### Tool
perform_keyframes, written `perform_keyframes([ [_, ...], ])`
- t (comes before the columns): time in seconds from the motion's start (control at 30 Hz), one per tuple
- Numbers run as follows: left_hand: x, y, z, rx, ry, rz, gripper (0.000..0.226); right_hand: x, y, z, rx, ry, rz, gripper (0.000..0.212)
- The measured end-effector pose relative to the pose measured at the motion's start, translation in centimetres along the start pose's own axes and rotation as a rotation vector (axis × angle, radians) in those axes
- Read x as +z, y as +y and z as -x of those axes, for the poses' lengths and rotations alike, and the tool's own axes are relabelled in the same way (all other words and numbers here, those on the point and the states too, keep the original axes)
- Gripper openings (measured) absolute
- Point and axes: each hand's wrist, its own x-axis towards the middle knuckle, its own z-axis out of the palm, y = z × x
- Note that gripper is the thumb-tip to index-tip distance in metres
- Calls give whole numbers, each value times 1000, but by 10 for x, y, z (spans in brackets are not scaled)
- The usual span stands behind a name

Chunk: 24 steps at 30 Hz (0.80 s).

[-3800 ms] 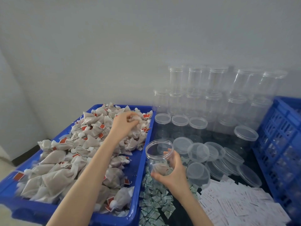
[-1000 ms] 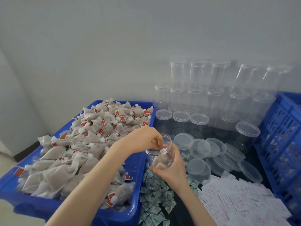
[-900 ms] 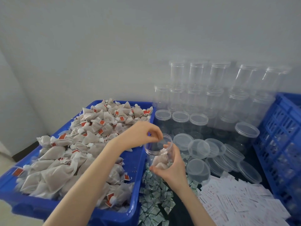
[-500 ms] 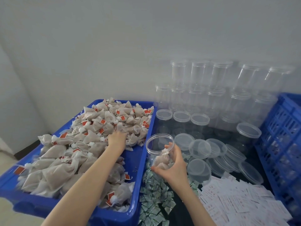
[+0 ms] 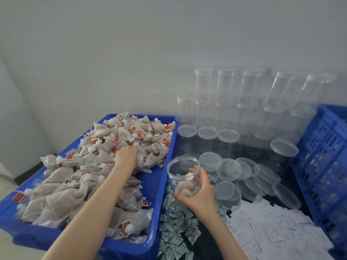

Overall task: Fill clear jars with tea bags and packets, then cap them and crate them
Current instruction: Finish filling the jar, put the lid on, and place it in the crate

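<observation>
My right hand grips an open clear jar, tilted towards me, just right of the blue tray. A few tea bags lie in the jar's bottom. My left hand reaches into the heap of beige tea bags with red tags in the tray. Its fingers are buried among the bags, so any hold is hidden. Small green packets lie below the jar. White packets are spread at the lower right.
Loose clear lids lie overlapped right of the jar. Capped empty jars are stacked in tiers against the wall. A blue slatted crate stands at the far right.
My left hand dropped a tea bag at the jar's mouth, then swung left back into the heap. The jar and my right hand have hardly moved.
</observation>
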Motion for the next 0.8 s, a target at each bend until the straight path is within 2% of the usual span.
perform_keyframes([
  [0.17,-3,-2,6,-43,53,-63,24,1,-3,2,8,4,7,99],
  [0.3,-11,-11,11,-98,127,23,25,0,-2,3,18,-2,8,107],
  [0.4,-23,-21,13,-153,193,127,15,0,0,3,25,-6,7,108],
  [0.53,-47,-25,15,-188,435,424,18,2,-1,2,32,-10,1,106],
  [0.63,-75,-21,26,-134,638,670,18,5,-1,1,26,-24,1,101],
  [0.8,-126,-12,49,18,682,881,18,10,-2,1,19,-37,17,97],
])
